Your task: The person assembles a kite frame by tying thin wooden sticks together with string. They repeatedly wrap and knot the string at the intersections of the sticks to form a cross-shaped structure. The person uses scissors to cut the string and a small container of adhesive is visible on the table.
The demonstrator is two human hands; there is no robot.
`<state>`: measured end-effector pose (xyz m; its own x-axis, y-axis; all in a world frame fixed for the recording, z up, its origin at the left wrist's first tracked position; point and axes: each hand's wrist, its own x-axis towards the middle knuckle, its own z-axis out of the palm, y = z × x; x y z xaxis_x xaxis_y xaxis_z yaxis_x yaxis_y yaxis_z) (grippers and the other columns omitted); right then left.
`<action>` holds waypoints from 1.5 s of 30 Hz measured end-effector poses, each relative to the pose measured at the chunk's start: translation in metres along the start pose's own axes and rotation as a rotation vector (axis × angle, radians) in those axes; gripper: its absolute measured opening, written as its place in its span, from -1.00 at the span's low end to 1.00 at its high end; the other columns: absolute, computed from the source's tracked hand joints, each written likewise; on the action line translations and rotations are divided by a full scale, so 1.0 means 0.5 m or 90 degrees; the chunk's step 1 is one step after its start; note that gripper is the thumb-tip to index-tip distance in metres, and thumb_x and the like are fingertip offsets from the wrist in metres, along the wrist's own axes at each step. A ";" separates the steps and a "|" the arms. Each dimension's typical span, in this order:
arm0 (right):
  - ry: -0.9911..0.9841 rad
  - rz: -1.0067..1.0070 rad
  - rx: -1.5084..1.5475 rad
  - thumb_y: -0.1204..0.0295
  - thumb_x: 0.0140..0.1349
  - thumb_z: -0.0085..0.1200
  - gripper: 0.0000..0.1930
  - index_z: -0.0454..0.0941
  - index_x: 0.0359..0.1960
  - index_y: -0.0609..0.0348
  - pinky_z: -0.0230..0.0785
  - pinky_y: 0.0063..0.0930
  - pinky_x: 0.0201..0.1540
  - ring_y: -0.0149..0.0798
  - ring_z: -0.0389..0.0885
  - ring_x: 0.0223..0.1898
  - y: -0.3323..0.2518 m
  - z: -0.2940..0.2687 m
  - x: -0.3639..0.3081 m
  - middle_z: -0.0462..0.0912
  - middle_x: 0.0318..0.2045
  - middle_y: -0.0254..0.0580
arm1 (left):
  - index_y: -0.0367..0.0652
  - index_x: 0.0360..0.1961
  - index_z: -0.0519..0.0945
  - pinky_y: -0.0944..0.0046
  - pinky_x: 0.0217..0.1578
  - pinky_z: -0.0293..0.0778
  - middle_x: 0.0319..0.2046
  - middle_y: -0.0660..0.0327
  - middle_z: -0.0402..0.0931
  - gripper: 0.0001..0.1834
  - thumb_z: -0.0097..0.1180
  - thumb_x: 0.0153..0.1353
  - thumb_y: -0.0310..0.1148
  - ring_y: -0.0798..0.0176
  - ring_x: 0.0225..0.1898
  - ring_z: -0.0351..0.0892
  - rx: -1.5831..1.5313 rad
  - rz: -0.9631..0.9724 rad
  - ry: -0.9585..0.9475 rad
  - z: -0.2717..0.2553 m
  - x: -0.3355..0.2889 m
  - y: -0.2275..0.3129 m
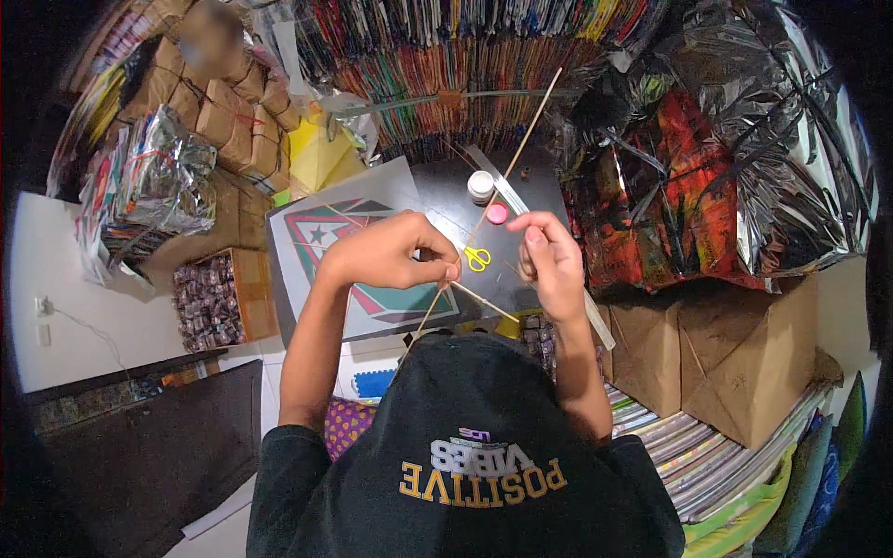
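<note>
Your left hand (398,253) is above the bench (547,193), thumb and fingertips pinched around the spot where two thin sticks meet: a long pale stick (532,127), which slants from the far right side of the bench down toward your chest, and a second stick (488,302), whose visible end points down and to the right. Your right hand (551,270) is raised just beside them, fingers bent and thumb near the index finger; you cannot tell from this view whether they grip anything fine. Under your left arm lies a large sheet (383,302) with a red, green and black pattern and a star. Between your hands, yellow-handled scissors (477,259) lie on the bench, with a round pink lid (498,214) and an upright white jar (481,187) just beyond them. A long flat strip (486,162) runs past the jar and on behind your right hand.
</note>
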<state>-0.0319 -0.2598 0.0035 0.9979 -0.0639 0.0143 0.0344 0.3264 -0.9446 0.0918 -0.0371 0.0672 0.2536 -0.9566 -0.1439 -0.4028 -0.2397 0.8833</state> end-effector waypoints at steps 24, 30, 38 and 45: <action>-0.165 -0.054 -0.522 0.41 0.37 0.13 -0.72 0.54 0.04 0.28 0.36 -0.60 -0.12 -0.52 0.52 -0.22 0.036 -0.065 -0.061 0.63 -0.13 -0.33 | -0.28 -0.27 0.71 0.25 -0.30 0.52 -0.44 0.13 0.71 -0.79 0.18 0.28 -0.34 0.30 -0.39 0.69 0.019 -0.009 0.076 -0.006 -0.009 0.030; -0.121 -0.044 -0.149 0.48 0.38 0.09 -0.57 0.35 0.25 0.25 0.35 -0.61 -0.11 -0.55 0.49 -0.26 -0.009 0.045 -0.044 0.53 -0.22 -0.35 | -0.26 -0.24 0.71 0.24 -0.25 0.52 -0.39 0.17 0.72 -0.78 0.22 0.28 -0.30 0.29 -0.32 0.67 0.073 -0.010 0.042 -0.008 0.003 0.044; -0.057 0.000 -0.068 0.53 0.42 -0.01 -0.87 0.50 -0.06 0.24 0.08 -0.80 -0.43 -0.73 0.27 -0.46 0.026 0.057 -0.054 0.51 -0.33 -0.48 | -0.30 -0.21 0.69 0.28 -0.20 0.53 -0.38 0.17 0.70 -0.79 0.22 0.30 -0.34 0.34 -0.30 0.65 0.017 -0.008 0.068 -0.016 -0.009 0.042; -0.074 -0.017 -0.132 0.61 0.40 -0.04 -0.87 0.51 -0.08 0.28 0.35 -0.68 -0.15 -0.59 0.53 -0.18 0.021 0.064 -0.062 0.60 -0.31 -0.38 | -0.29 -0.17 0.70 0.29 -0.19 0.52 -0.34 0.19 0.70 -0.79 0.22 0.30 -0.35 0.37 -0.28 0.62 0.005 0.003 0.069 -0.022 -0.010 0.039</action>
<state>-0.0608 -0.2241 0.0039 0.9969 0.0427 0.0664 0.0606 0.1248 -0.9903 0.0924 -0.0351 0.0900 0.3456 -0.9341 -0.0898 -0.4116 -0.2369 0.8800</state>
